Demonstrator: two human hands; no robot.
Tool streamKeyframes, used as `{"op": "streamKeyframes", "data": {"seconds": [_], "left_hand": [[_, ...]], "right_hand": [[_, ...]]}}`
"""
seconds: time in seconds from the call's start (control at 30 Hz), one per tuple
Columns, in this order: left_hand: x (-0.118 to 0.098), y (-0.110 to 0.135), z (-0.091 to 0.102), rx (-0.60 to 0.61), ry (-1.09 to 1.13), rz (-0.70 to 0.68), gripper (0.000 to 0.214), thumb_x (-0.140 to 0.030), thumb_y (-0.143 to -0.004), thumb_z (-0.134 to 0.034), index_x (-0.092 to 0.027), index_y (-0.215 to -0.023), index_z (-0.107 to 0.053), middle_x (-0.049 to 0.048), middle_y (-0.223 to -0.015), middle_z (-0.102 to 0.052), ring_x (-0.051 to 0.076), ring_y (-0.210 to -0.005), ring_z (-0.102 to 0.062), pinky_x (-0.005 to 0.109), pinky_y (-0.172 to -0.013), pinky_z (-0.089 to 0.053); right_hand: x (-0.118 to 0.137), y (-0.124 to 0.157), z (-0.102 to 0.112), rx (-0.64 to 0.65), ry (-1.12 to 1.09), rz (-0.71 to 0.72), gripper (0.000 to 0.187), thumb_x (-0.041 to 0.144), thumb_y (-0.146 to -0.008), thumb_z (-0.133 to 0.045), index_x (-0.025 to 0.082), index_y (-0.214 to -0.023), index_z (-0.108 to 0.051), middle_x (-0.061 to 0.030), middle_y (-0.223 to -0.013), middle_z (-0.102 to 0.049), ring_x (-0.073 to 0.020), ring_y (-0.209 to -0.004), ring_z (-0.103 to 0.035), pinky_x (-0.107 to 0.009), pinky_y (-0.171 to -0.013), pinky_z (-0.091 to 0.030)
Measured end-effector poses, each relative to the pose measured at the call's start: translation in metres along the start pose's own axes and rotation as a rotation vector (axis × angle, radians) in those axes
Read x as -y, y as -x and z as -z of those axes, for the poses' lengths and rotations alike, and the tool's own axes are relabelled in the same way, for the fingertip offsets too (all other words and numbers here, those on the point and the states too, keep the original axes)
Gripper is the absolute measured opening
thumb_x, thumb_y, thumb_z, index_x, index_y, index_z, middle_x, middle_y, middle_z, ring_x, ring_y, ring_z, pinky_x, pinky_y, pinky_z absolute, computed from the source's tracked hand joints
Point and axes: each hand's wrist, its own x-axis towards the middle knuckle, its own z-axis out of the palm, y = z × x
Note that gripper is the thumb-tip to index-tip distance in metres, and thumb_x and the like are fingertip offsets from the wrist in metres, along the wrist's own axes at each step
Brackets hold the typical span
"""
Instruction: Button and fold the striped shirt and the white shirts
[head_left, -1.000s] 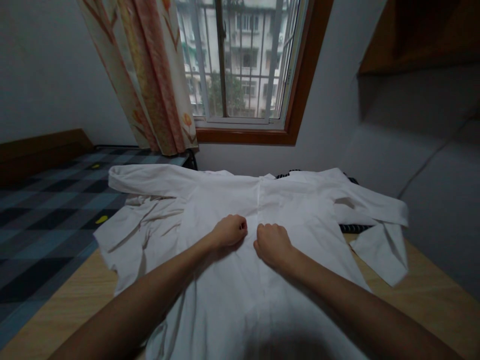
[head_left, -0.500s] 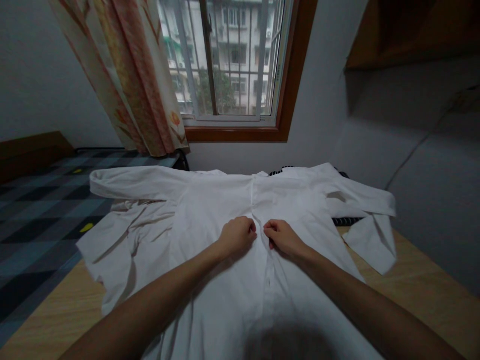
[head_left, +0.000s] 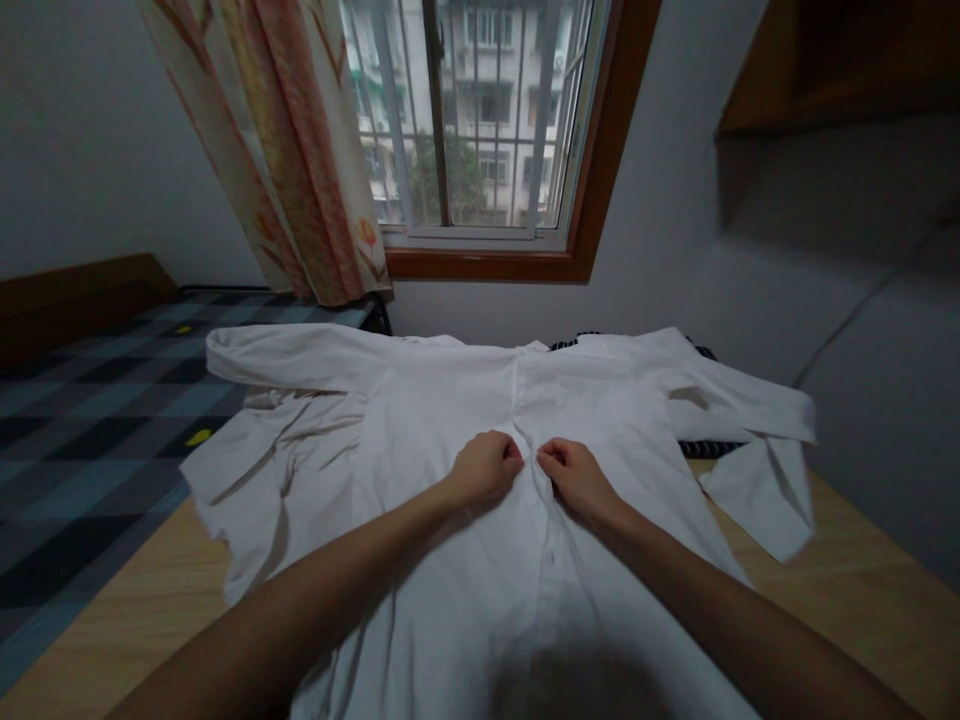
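Note:
A white button-front shirt (head_left: 442,400) lies spread out, its sleeves reaching to the left and right and its front placket running down the middle toward me. My left hand (head_left: 487,468) is closed at the left side of the placket, fingertips pinching the cloth. Just across a small gap, my right hand (head_left: 579,478) pinches the placket's other edge between thumb and fingers. The cloth between both hands is lifted a little and creased. Any button at the fingertips is too small to make out. Below the hands, a buttonhole shows on the placket.
Under the shirt is a light wooden table (head_left: 161,570). A bed with a checked cover (head_left: 67,440) stands to the left. Dark striped cloth (head_left: 709,449) shows beneath the right sleeve. Behind are a curtain (head_left: 300,150) and a barred window (head_left: 480,130); a wooden shelf (head_left: 847,90) hangs upper right.
The whole view has shifted slightly, so everything appears a little farther right. Both hands keep their pinch at the same part of the placket, with fingertips slightly closer together.

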Motion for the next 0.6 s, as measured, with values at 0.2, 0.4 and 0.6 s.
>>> {"op": "streamKeyframes", "data": {"seconds": [0.2,0.4,0.6], "left_hand": [[0.007,0.0,-0.005,0.013,0.144,0.006,0.017,-0.025,-0.073,-0.056,-0.014,-0.07,-0.069,0.0033,-0.064,-0.064,0.015,-0.062,-0.055,0.024,-0.055,-0.034],[0.007,0.0,-0.011,0.041,0.384,0.066,0.012,-0.022,-0.068,-0.059,-0.013,-0.065,-0.066,0.0002,-0.056,-0.056,0.011,-0.053,-0.048,0.022,-0.05,-0.03],[0.003,0.003,-0.008,0.1,0.663,0.188,0.012,-0.019,-0.067,-0.06,-0.014,-0.056,-0.057,-0.0033,-0.045,-0.046,0.007,-0.042,-0.036,0.022,-0.043,-0.024]], "right_hand": [[0.015,0.007,-0.004,-0.144,0.158,0.147,0.018,0.028,-0.078,-0.051,0.017,-0.071,-0.064,-0.0024,-0.066,-0.064,-0.0159,-0.062,-0.057,-0.026,-0.059,-0.04],[0.016,0.008,-0.01,-0.19,0.12,0.148,0.02,0.031,-0.079,-0.051,0.017,-0.074,-0.064,-0.0031,-0.067,-0.065,-0.0168,-0.062,-0.058,-0.026,-0.059,-0.041],[0.013,0.01,-0.014,-0.201,0.126,0.163,0.02,0.03,-0.08,-0.051,0.017,-0.074,-0.064,-0.0037,-0.068,-0.066,-0.0173,-0.063,-0.058,-0.027,-0.061,-0.042]]}}
